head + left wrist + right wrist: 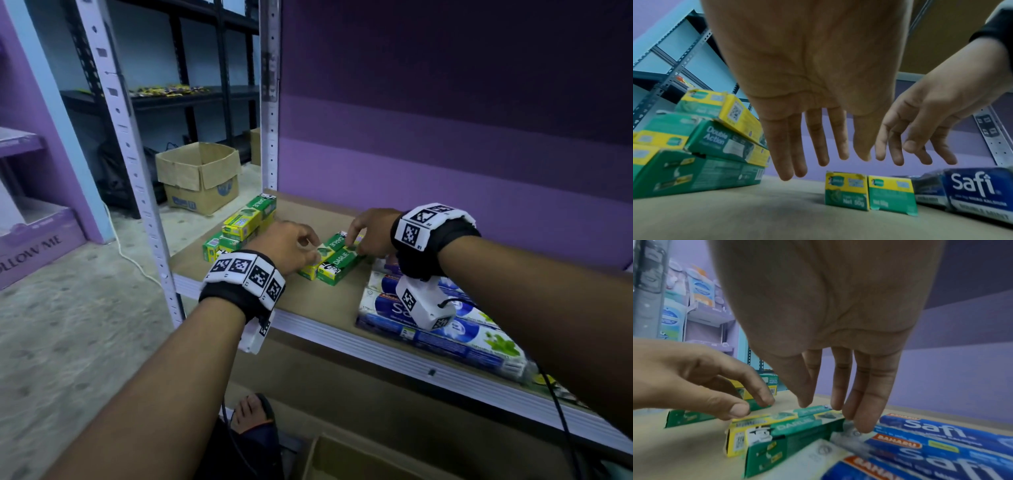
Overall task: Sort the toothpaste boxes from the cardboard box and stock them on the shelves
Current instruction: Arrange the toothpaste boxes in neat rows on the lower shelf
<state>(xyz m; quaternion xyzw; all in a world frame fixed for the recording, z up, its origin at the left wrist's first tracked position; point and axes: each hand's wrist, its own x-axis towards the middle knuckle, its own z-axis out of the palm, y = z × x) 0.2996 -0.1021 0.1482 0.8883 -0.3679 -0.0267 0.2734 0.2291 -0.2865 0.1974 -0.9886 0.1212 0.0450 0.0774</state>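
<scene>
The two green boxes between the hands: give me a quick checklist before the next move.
1. Two green boxes flat on the shelf, side by side: ok.
2. Left hand holds nothing: ok.
3. Right hand holds nothing, fingers down at the boxes' far end: ok.
4. Green stack to the left, apart from the pair: ok.
5. Blue packs close on the right; touching the pair: cannot tell.
6. Stock left in the cardboard box below: cannot tell.
</scene>
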